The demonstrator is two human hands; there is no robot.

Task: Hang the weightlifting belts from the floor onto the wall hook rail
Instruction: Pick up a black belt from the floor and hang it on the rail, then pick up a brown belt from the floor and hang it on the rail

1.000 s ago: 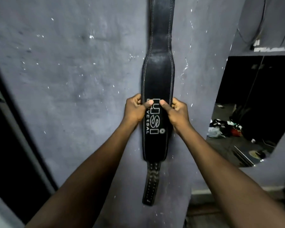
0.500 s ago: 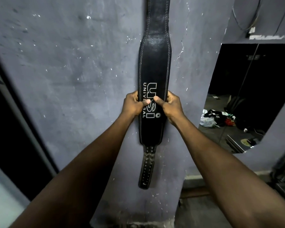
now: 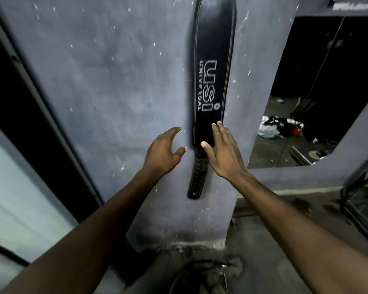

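A black leather weightlifting belt (image 3: 212, 66) with white "USI UNIVERSAL" lettering hangs straight down the grey wall (image 3: 115, 81). Its narrow perforated tail ends low on the wall. The top of the belt and the hook rail are out of frame. My left hand (image 3: 163, 152) is open just left of the belt's lower end, not touching it. My right hand (image 3: 222, 153) is open with fingers spread in front of the lower right edge of the belt's wide part; I cannot tell if the fingertips touch it.
A dark doorway frame (image 3: 40, 102) runs diagonally on the left. To the right, a wall mirror or opening (image 3: 319, 92) shows a dark room with clothes on the floor. A dark round object (image 3: 200, 276) lies on the floor below the wall.
Both hands have let go of the belt and dropped lower, fingers opening. The belt stays hanging on the wall. The camera has tilted down, showing more floor.
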